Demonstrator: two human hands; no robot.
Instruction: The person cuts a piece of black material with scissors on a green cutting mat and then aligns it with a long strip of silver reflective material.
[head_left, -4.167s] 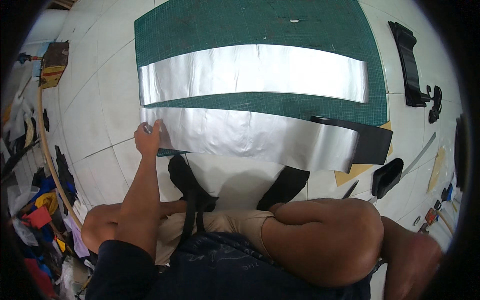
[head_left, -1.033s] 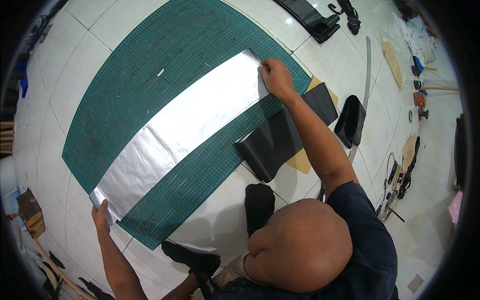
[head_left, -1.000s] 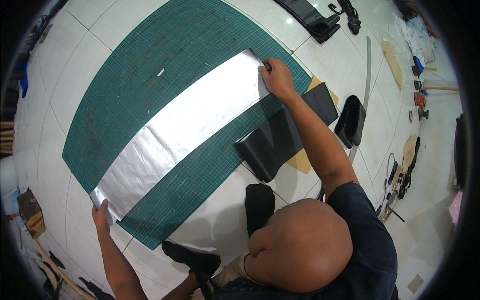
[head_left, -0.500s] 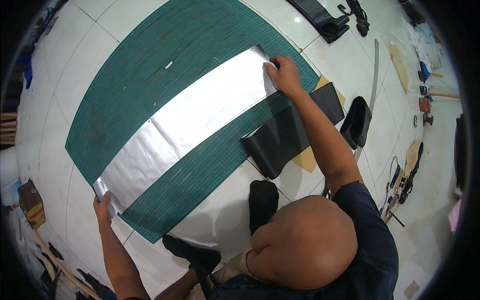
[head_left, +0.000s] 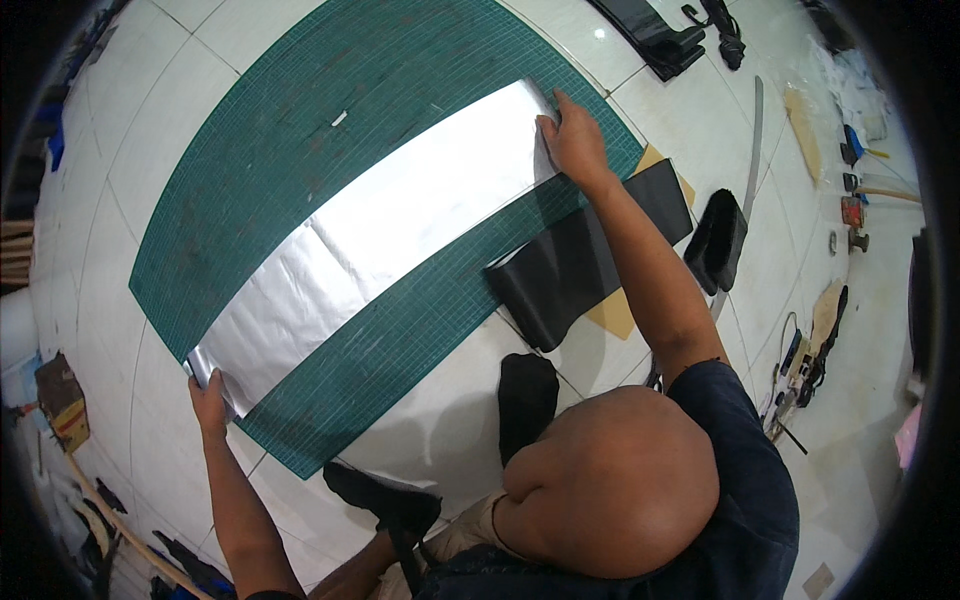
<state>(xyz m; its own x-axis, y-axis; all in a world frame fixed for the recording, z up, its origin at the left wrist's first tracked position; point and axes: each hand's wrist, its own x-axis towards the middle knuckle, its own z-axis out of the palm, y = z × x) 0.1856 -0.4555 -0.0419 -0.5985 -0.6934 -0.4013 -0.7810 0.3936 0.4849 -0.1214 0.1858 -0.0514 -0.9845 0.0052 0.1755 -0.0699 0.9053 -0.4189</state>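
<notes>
A long silver foil-like sheet [head_left: 400, 210] stretches diagonally across the green cutting mat [head_left: 270, 160], with a crease near its middle. My left hand [head_left: 208, 402] grips the near left end, thumb on top, at the mat's edge; that end curls slightly. At the far right end my right hand [head_left: 580, 140] has its thumb on the sheet and its fingers round the end edge. That end bends over under the hand. Between my right forearm and the mat's near edge lies a folded black sheet [head_left: 560, 270], partly hidden by the arm.
A small white scrap [head_left: 339, 118] lies on the mat. Tan card [head_left: 612, 315] shows beneath the black sheet. To the right are a black furry-edged piece [head_left: 716, 240] and a long metal ruler [head_left: 757, 140]. More black folded material [head_left: 655, 40] lies beyond the mat on the tiled floor.
The fingers of my right hand have shifted round the sheet's far end, where the dark edge no longer shows. My left hand stays at the near end. The whole view has moved slightly.
</notes>
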